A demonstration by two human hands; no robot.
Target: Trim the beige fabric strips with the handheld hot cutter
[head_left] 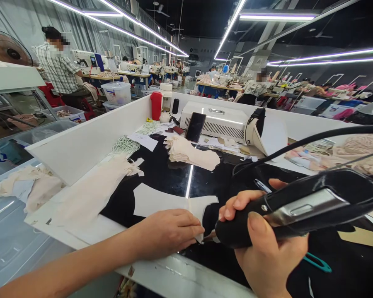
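Observation:
My right hand [264,244] is wrapped round a black handheld tool with a silver panel [301,207]; its tip touches the edge of a white fabric piece [161,200] lying on the black work surface [170,174]. My left hand [168,231] lies flat on that piece, fingers together, pressing it down right beside the tool's tip. A black cable [298,142] runs from the tool toward the upper right.
A stack of cream fabric pieces [189,153], more cream fabric [96,186], a phone [195,127] leaning on a white machine [217,120], a red bottle [156,105] and a white divider wall [90,140] surround the surface. Other people sit at tables behind.

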